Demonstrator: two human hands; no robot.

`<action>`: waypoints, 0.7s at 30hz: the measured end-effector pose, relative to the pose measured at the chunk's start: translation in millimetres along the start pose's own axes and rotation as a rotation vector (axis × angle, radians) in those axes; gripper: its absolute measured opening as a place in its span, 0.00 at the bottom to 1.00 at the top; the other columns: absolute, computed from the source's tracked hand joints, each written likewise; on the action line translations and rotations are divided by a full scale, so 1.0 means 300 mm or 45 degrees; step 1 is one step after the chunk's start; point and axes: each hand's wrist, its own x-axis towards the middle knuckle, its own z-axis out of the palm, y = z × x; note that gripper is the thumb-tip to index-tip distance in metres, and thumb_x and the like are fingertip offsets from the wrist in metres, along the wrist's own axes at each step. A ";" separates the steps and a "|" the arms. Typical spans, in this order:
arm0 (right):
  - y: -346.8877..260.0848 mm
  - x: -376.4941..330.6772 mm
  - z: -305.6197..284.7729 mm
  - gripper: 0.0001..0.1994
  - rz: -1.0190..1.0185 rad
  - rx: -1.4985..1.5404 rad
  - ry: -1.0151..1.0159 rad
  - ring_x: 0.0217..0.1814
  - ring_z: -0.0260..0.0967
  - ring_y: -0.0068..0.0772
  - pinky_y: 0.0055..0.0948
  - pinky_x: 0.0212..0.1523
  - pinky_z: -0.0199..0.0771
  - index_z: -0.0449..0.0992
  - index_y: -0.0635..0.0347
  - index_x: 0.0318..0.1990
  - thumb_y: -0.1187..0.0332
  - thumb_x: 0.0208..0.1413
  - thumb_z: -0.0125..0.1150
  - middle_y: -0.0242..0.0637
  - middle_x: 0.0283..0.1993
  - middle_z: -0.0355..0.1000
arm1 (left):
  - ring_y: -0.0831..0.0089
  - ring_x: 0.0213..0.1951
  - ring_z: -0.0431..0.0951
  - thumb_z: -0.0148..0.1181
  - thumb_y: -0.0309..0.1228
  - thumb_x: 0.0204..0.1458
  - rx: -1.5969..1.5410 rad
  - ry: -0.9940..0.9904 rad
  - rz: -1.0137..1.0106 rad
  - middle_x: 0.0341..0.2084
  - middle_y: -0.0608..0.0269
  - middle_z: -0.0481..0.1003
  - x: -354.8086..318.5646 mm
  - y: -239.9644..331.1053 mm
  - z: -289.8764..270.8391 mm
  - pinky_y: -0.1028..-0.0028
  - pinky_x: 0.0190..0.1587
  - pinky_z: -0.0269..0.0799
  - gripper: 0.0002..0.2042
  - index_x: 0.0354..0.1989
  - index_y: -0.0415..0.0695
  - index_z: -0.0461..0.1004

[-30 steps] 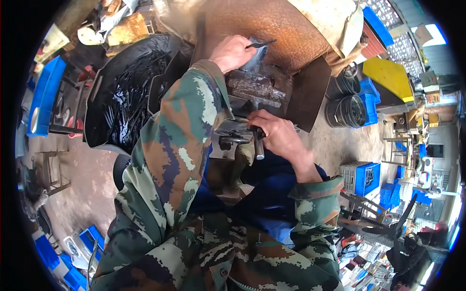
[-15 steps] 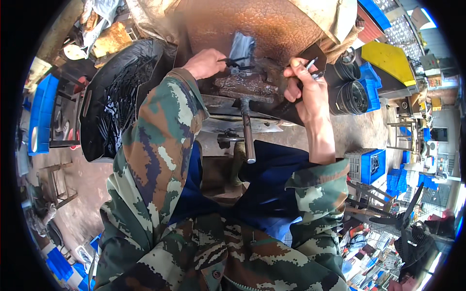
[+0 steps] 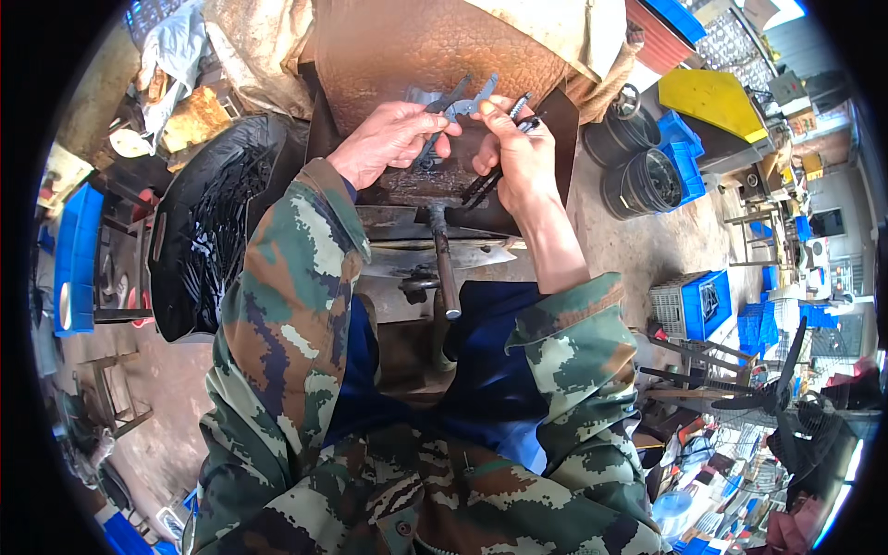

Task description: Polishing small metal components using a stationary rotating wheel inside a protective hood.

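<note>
My left hand pinches a dark metal tool like small shears or pliers, whose two narrow arms spread apart in a V. My right hand has come up close beside it, with its thumb and fingertips at the tool's lighter arm. Those same right fingers are closed around slender dark metal pieces, one with a ribbed upper end. Both hands are above a worn metal work block, partly hidden by them. From the block a round steel bar sticks out toward my body.
On the left stands a black bin of dark metal pieces. A brown, stained sheet rises behind the block. Black buckets and a blue crate are on the right, with a black-bladed fan nearer.
My right hand has moved left to meet my left hand, still holding the slender pieces. The left hand has lifted the shears-like tool from the block, and its arms now show spread.
</note>
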 end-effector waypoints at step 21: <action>-0.031 -0.052 -0.129 0.07 0.138 0.234 0.062 0.39 0.77 0.45 0.46 0.42 0.83 0.72 0.63 0.39 0.69 0.60 0.60 0.41 0.32 0.72 | 0.62 0.43 0.76 0.54 0.25 0.52 0.945 0.043 0.162 0.37 0.55 0.76 0.090 -0.236 -0.191 0.68 0.49 0.68 0.14 0.46 0.38 0.78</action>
